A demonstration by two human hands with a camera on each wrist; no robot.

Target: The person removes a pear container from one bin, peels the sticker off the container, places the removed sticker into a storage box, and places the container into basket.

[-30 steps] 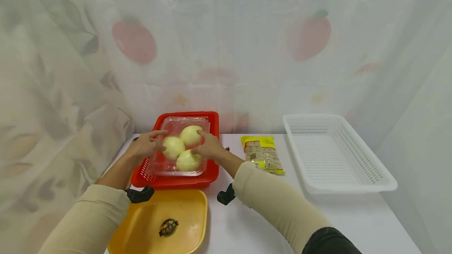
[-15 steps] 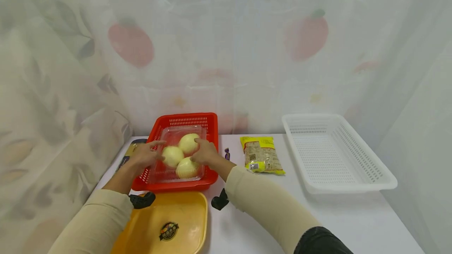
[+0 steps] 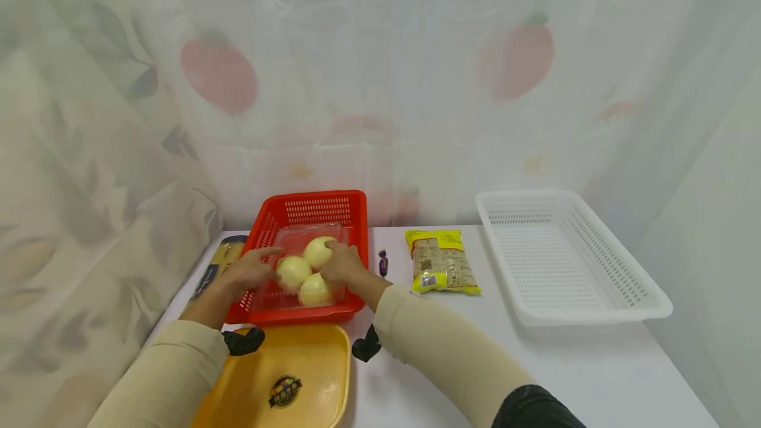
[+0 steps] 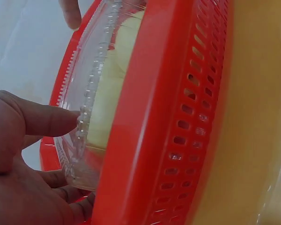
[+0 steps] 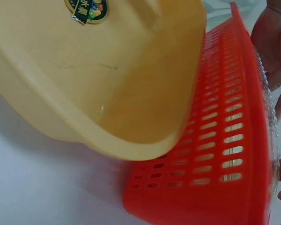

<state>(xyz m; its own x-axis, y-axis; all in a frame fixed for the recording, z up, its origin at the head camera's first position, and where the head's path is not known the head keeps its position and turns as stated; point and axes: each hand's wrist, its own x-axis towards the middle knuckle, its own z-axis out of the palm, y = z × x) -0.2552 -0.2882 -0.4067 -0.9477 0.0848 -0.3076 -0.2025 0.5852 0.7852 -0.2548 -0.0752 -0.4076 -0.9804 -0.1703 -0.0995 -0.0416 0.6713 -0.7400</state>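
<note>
A clear plastic container (image 3: 289, 235) with 3 round pale-yellow things, one of them a pale ball (image 3: 294, 273), sits inside the red basket (image 3: 315, 207). My left hand (image 3: 248, 271) holds its left side; in the left wrist view the thumb (image 4: 61, 123) touches the ridged rim while the other fingers reach down between container and basket. On the opposite side my right hand (image 3: 343, 264) grips the container, thumb and forefinger spread along its edge. Only part of the right hand (image 5: 274, 42) shows in the right wrist view, beyond the basket wall.
In front of the basket lies a yellow tray (image 3: 321, 368) with a round label. To the right are a small purple wrapped candy (image 3: 383, 263), a yellow-topped bag (image 3: 442, 263) and a white basket (image 3: 547, 269). A gold and dark package (image 3: 221, 261) lies at the left.
Both hands have lowered the clear container toward me and deeper into the red basket, so more of the basket's back wall shows. The package at left and the candy have come into fuller view.
</note>
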